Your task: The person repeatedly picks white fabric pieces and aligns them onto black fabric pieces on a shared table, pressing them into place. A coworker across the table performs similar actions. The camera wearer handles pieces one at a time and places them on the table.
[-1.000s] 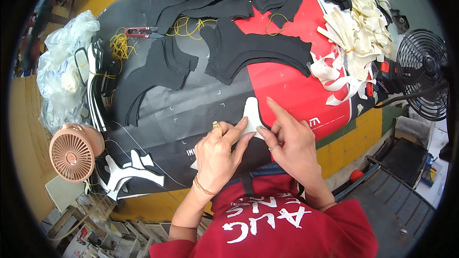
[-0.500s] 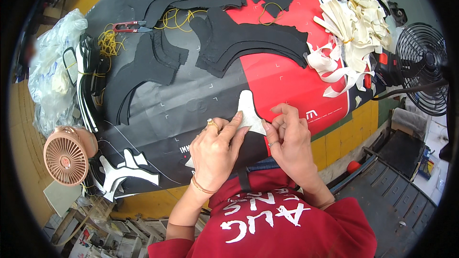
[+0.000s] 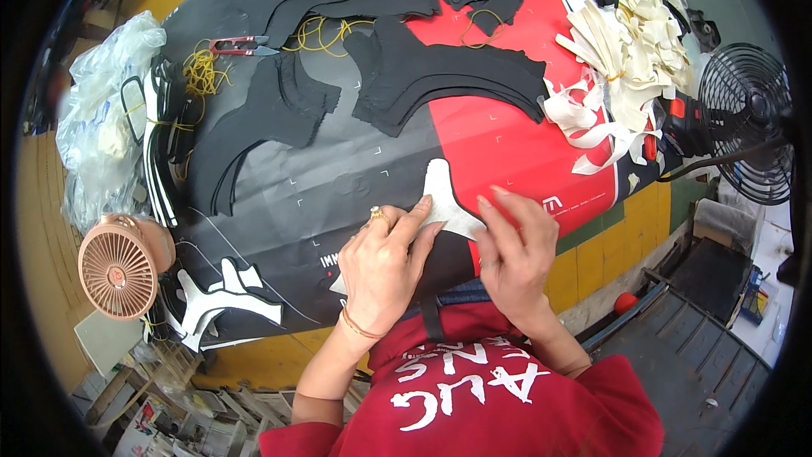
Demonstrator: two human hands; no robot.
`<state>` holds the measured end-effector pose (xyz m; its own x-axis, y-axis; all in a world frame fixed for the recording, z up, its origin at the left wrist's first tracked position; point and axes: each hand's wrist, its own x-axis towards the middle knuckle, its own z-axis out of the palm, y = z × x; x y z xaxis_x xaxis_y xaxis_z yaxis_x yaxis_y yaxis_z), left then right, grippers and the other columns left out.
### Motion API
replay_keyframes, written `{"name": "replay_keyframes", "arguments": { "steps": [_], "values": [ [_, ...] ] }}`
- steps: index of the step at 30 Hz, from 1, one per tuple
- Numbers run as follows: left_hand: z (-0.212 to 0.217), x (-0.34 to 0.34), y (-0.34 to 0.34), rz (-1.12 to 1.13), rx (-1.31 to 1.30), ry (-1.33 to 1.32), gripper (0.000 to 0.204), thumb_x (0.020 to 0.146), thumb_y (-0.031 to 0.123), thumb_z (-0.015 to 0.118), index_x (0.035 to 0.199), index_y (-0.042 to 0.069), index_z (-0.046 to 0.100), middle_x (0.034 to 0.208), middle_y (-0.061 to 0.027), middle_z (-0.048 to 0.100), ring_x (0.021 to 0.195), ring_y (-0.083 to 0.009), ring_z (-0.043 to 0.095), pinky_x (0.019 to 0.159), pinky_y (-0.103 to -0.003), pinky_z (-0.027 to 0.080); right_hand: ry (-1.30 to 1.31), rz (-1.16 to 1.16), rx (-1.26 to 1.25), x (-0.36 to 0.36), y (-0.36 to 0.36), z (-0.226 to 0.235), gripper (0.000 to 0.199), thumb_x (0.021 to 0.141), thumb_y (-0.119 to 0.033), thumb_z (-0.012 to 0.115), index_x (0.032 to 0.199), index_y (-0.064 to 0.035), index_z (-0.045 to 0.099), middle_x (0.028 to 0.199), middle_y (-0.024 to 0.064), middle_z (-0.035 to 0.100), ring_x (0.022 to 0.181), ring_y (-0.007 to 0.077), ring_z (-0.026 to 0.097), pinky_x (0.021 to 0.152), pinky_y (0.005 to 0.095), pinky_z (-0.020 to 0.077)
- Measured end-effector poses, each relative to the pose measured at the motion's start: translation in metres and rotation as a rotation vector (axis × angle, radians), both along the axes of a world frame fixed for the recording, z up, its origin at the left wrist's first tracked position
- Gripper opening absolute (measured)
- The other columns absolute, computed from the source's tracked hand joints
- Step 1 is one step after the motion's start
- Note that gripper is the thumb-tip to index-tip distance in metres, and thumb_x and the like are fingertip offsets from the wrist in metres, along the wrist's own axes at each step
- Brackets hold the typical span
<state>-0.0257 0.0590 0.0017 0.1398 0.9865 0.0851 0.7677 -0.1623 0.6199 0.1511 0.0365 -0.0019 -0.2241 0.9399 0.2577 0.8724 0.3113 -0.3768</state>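
A white, dark-edged fabric piece with several arms [image 3: 441, 196] lies on the black and red table cover [image 3: 397, 173], across the line between the two colours. My left hand [image 3: 382, 258] holds it down, index fingertip and thumb pressed on its left side. At its right arm is my right hand [image 3: 518, 254], fingers stretched out and apart, slightly blurred; the thumb is close to the piece's end, and I cannot tell whether it touches. Part of another white piece [image 3: 339, 285] shows from behind my left hand.
Black cut fabric pieces [image 3: 448, 68] lie in stacks farther back. Red-handled snips [image 3: 237, 46] rest near yellow ties [image 3: 203, 72]. White pieces [image 3: 222, 305] and a pink fan [image 3: 120, 271] are at left, cream strips [image 3: 634, 59] and a black fan [image 3: 748, 110] at right.
My right hand has loosened from its pinch at the piece's right arm; its fingers have straightened and spread. My left hand has stayed on the piece.
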Motion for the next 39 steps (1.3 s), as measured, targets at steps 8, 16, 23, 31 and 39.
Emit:
{"name": "replay_keyframes", "arguments": {
  "steps": [8,16,23,31,39],
  "values": [
    [0.013,-0.012,-0.009,0.058,-0.114,-0.054,0.029,0.086,0.017,0.075,0.114,0.008,0.072,0.080,-0.0062,0.063,0.067,-0.0258,0.065,0.062,-0.036,0.052,-0.156,0.275,-0.363,-0.009,0.002,-0.004,0.086,0.093,-0.063,0.050,0.153,-0.0030,0.035,0.163,0.0161,0.029,0.152,0.0297,0.024,0.120,0.0603,0.0107],
    [0.019,-0.038,-0.030,0.338,-0.274,-0.295,0.023,0.085,0.006,0.077,0.107,0.002,0.073,0.073,-0.0102,0.065,0.063,-0.0226,0.063,0.061,-0.033,0.050,-0.236,0.273,-0.370,-0.009,0.002,-0.002,0.069,0.093,-0.061,0.051,0.152,-0.0261,0.044,0.163,0.0123,0.028,0.151,0.0289,0.026,0.119,0.0614,0.0148],
    [0.012,-0.037,-0.031,0.363,-0.215,-0.275,0.021,0.084,0.006,0.078,0.103,0.001,0.073,0.074,-0.0099,0.066,0.062,-0.0225,0.064,0.060,-0.033,0.050,-0.264,0.278,-0.390,-0.010,0.002,-0.001,0.071,0.093,-0.061,0.051,0.153,-0.0239,0.043,0.163,0.0164,0.027,0.150,0.0347,0.025,0.119,0.0615,0.0118],
    [0.008,-0.036,-0.033,0.338,-0.168,-0.242,0.022,0.083,0.007,0.079,0.103,0.003,0.072,0.074,-0.0093,0.067,0.064,-0.0246,0.067,0.060,-0.035,0.052,-0.243,0.247,-0.371,-0.012,0.001,-0.001,0.066,0.095,-0.062,0.047,0.152,-0.0283,0.045,0.162,0.0116,0.030,0.151,0.0278,0.026,0.119,0.0605,0.0132],
    [0.004,-0.034,-0.035,0.309,-0.063,-0.164,0.027,0.082,0.009,0.079,0.107,0.004,0.070,0.075,-0.0085,0.066,0.065,-0.0257,0.066,0.059,-0.035,0.052,-0.235,0.237,-0.374,-0.013,0.002,0.001,0.067,0.096,-0.063,0.045,0.152,-0.0267,0.044,0.163,0.0129,0.028,0.152,0.0307,0.024,0.119,0.0629,0.0084]
  ]
}}
